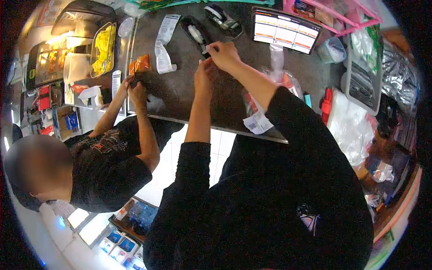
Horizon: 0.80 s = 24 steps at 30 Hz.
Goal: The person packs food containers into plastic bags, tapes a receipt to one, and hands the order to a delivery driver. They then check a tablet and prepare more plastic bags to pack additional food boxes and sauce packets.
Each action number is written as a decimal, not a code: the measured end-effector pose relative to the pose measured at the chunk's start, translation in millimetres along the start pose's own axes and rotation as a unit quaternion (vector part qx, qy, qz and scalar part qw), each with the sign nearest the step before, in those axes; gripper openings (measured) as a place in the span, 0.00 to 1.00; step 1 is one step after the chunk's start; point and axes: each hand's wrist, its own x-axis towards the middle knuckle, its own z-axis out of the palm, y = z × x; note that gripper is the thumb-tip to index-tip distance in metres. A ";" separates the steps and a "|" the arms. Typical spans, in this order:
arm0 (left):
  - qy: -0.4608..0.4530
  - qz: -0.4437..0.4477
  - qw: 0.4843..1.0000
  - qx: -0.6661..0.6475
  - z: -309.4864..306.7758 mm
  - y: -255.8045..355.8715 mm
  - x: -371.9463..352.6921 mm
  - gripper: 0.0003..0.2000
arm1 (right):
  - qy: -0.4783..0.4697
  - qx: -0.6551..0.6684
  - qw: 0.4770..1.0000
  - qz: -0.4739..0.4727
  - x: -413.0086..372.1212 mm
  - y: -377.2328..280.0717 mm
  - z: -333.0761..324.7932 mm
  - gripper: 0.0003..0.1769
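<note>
My left hand (205,77) is raised over the dark counter, its fingers closed at the near end of a black tape dispenser (196,32). Beside it, my right hand (223,56) pinches at the same end of the dispenser; whatever lies between the fingertips is too small to make out. A second black dispenser (223,21) with a clear roll stands just beyond. Long printed receipts (165,43) lie left of my hands. Below my right forearm are a clear bag with red contents (253,104) and a white printed label (258,123).
At the left, a co-worker in black holds an orange packet (140,64). A yellow-filled tray (103,49) stands behind. A tablet (285,30), a clear cup (332,50), a pink basket (333,22) and a grey-rimmed bin (363,108) are at the right.
</note>
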 end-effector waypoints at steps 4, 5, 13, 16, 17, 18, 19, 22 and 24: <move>0.015 -0.007 1.000 0.000 3.8 2.2 8.9 0.31 | -0.108 -0.103 0.989 0.019 55.5 15.6 51.0 0.23; 0.018 -0.012 1.000 -0.003 1.6 -0.6 15.9 0.31 | -0.127 0.001 0.988 0.092 54.7 8.4 49.9 0.23; -0.071 0.025 0.995 -0.060 -15.5 -13.9 35.4 0.31 | -0.014 0.094 0.990 0.109 -47.1 -18.3 -4.1 0.24; -0.037 -0.010 0.994 -0.098 -8.0 -9.4 32.9 0.28 | 0.055 0.020 0.996 0.070 -111.9 4.4 3.2 0.21; -0.031 -0.011 0.995 -0.092 -5.6 -7.0 30.3 0.27 | 0.014 0.030 0.994 0.101 -128.7 -1.9 -5.9 0.20; -0.028 -0.013 0.996 -0.085 -4.6 -4.0 27.5 0.26 | 0.021 0.021 0.994 0.104 -140.3 3.7 -2.5 0.20; -0.025 -0.015 0.997 -0.078 -3.1 -1.0 26.5 0.25 | 0.029 0.011 0.994 0.107 -149.3 13.5 5.6 0.20; -0.007 -0.033 0.996 -0.078 -5.7 -5.8 31.0 0.19 | -0.015 -0.003 0.990 0.141 -149.2 23.1 3.4 0.20; 0.008 -0.036 0.997 -0.061 -5.3 -6.6 33.3 0.17 | -0.018 -0.021 0.989 0.145 -147.5 25.0 3.1 0.21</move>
